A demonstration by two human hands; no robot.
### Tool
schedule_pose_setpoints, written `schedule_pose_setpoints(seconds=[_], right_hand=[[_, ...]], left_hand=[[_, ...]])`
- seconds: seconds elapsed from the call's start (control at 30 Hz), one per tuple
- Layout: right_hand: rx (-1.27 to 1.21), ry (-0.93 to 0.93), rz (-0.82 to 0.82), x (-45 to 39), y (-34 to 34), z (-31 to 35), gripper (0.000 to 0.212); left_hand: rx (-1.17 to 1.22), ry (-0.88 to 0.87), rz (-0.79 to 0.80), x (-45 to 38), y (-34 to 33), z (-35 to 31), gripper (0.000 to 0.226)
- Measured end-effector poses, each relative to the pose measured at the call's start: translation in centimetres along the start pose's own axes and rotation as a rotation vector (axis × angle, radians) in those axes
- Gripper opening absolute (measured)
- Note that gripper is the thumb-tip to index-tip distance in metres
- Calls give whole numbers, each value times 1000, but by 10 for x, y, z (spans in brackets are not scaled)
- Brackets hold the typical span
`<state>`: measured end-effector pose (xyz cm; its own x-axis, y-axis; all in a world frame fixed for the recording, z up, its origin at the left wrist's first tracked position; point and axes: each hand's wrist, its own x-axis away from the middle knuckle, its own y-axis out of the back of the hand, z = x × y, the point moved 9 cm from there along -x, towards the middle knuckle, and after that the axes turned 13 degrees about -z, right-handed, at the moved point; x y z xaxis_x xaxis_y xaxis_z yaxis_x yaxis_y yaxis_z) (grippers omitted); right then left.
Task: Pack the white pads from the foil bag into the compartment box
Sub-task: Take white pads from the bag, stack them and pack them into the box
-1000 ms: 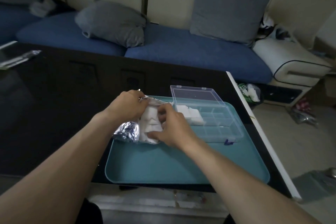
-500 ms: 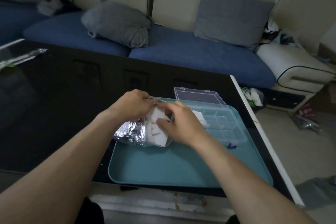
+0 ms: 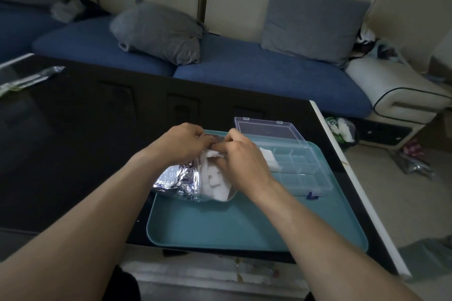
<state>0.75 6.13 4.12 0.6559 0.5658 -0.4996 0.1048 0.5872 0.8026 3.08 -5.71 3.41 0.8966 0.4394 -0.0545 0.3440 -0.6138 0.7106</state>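
**Hands work open a foil bag beside a waiting box**

A blue sofa (image 3: pixel 244 76) with grey cushions (image 3: pixel 159 32) runs along the far wall, behind the dark glossy surface (image 3: pixel 73 142) at which a person is working. On that surface, near its right edge, lies a teal tray (image 3: pixel 244 232), apparently set there to keep bag, box and any loose pieces together. At the tray's far right stands the clear compartment box (image 3: pixel 298 171), its hinged lid (image 3: pixel 266 129) thrown back so the cells lie open to be filled; a few white pads (image 3: pixel 270 157) already sit in its near-left cells. At the tray's left edge, partly overhanging it, lies the crumpled foil bag (image 3: pixel 178 178), its mouth turned towards the box, with more white pads showing through its clear side. The left hand (image 3: pixel 183 144) grips the bag's upper edge, fingers curled, seemingly to steady it and hold the mouth apart. The right hand (image 3: pixel 239 154) is curled at the same opening, fingertips pinching at the edge or a pad; which cannot be told. Most pads appear still in the bag.
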Motion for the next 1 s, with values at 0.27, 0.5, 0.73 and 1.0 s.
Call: schedule_pose_setpoints(seconds=[0.27,0.5,0.73,1.0], right_hand=[[-171,113,-297,-1,38,5,17],[-120,319,-166,8,21,28,15],[-366,-130,-206,6,27,-7,8],[-1180,-980,-151,37,9,-58,14]], left_hand=[[-47,-20,-179,1,20,-7,26],[-4,-2,-113,1,14,-4,20],[-57,-1,-155,2,20,-4,25],[-72,15,-229,2,25,-4,24]])
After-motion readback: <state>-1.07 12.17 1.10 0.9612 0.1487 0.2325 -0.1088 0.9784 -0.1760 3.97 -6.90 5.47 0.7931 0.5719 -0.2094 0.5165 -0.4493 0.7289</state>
